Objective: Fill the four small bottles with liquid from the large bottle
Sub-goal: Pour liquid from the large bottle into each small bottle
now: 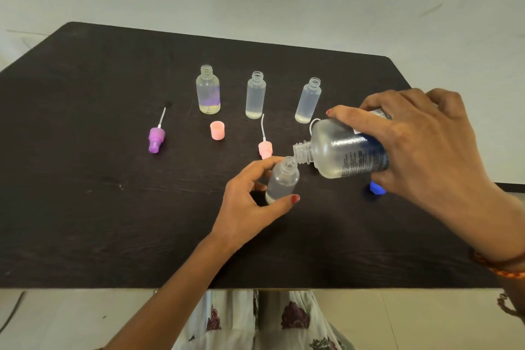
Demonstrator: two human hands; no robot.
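Right hand (420,148) hiding blue cap (376,187)

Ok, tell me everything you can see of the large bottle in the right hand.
The large clear plastic bottle has a rounded body, a threaded neck with no cap, and a blue label with small print. It is tipped almost onto its side above the dark table, mouth pointing left and meeting the open mouth of the small frosted plastic bottle held by the left hand. A little pale liquid pools along its lower side. The right hand has its grip over the labelled end.
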